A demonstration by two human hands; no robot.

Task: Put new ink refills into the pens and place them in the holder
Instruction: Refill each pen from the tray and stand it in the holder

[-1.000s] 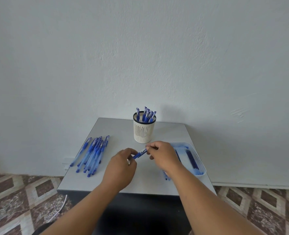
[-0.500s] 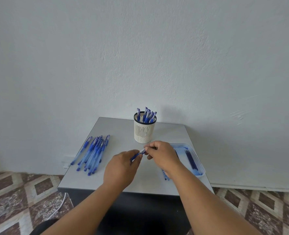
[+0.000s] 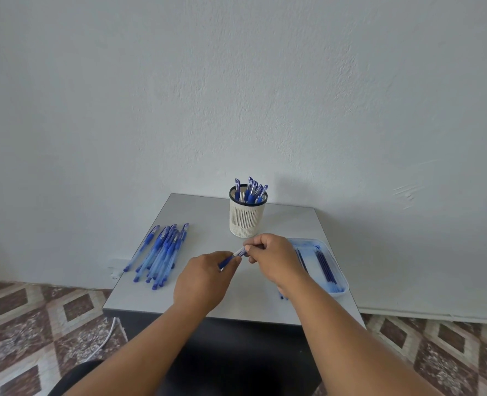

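Room: white wall, small grey table [image 3: 196, 292], tiled floor.
Pen in hand [image 3: 233, 256]: over the table's middle, in front of the holder.
Left hand [image 3: 203, 278]: pinching the blue end.
Right hand [image 3: 275, 260]: pinching the clear end.
Holder [image 3: 246, 217]: white cup, some pens inside, likely done.
Loose pens [image 3: 160, 252]: pile on the left, probably still to fill.
Refill tray [image 3: 338, 281]: right side, refills left.
Change: hands closer together than half a second ago.

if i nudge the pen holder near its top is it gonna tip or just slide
The holder is tall and narrow with slotted walls, so it is probably light and could tip. The pens lean toward one side above the rim, which likely raises the risk. The table looks smooth, so a low push would probably just slide it.
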